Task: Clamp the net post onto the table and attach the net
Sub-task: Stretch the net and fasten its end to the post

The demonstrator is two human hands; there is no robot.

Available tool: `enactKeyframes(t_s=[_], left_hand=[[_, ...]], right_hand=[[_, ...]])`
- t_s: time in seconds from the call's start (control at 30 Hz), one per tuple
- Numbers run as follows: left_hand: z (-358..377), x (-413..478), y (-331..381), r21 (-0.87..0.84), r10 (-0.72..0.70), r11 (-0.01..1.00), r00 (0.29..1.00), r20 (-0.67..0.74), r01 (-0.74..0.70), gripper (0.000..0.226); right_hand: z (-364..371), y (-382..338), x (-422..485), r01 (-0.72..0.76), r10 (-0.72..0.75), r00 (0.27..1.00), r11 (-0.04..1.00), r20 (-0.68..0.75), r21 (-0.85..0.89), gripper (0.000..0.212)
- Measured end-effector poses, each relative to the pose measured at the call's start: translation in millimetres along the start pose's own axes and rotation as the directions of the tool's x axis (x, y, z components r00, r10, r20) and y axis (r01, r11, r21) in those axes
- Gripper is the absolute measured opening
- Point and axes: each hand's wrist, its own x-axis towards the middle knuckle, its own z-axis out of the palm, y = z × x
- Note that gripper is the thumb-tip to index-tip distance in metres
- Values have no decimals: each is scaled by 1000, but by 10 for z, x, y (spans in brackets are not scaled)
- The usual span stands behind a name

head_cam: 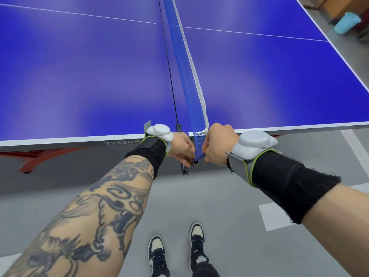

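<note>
Fingers [189,152] of left hand [180,145] and right hand [216,145] clench the net [191,92] end between them, just above the net post [186,169]. Mesh likely light, limp: hold its stiffer sleeve.

Looking straight down the net [186,80] here; it runs along the middle of the blue surface [79,76], white tape on its top edge. Both hands meet at the near end, just off the surface's edge: left hand [181,145] with fingers curled onto the net's end, right hand [216,145] wrapped round it from the other side. The black net post [185,170] sticks out right under them; can't tell if it's clamped tight. Grey trackers [255,142] sit on both wrists over black wristbands [287,182]. Black-and-cream shoes [196,238] on the grey floor [229,196]; red frame [34,156] under the surface; a light blue bin [346,23] far right.
</note>
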Motion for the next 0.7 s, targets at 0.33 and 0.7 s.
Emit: enactKeyframes(t_s=[0.33,0.7], left_hand=[[44,33,-74,17,82,997,996,-33,-82,21],[6,59,-116,83,107,991,994,-22,-104,12]], right_hand=[[68,-25,27,-35,33,999,999,-42,-39,35],[88,-37,56,5,-8,999,996,-38,-88,41]])
